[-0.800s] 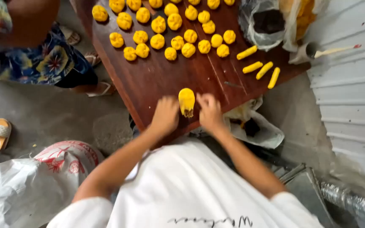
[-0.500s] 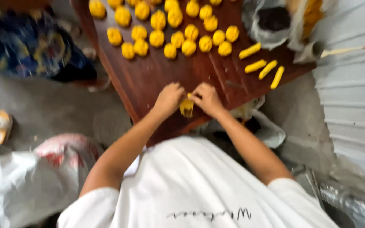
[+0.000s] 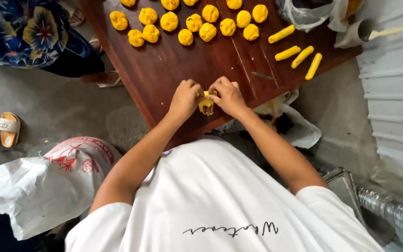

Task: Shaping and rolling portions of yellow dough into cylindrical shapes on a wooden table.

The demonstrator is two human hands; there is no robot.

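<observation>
Both hands meet at the near edge of the brown worktop (image 3: 164,70). The left hand (image 3: 186,96) and the right hand (image 3: 229,95) pinch one yellow dough piece (image 3: 206,105) between them, fingers closed on it from each side. The piece stands up and down, its top tucked between the thumbs and its bottom hanging toward the person. Far across the worktop lie many round dough balls (image 3: 207,31). To the right lie four dough sticks (image 3: 300,56), all slanted. At the far right corner a cup (image 3: 353,34) holds a pale stick. A plastic bag (image 3: 311,11) sits beside it; I cannot tell what is inside.
</observation>
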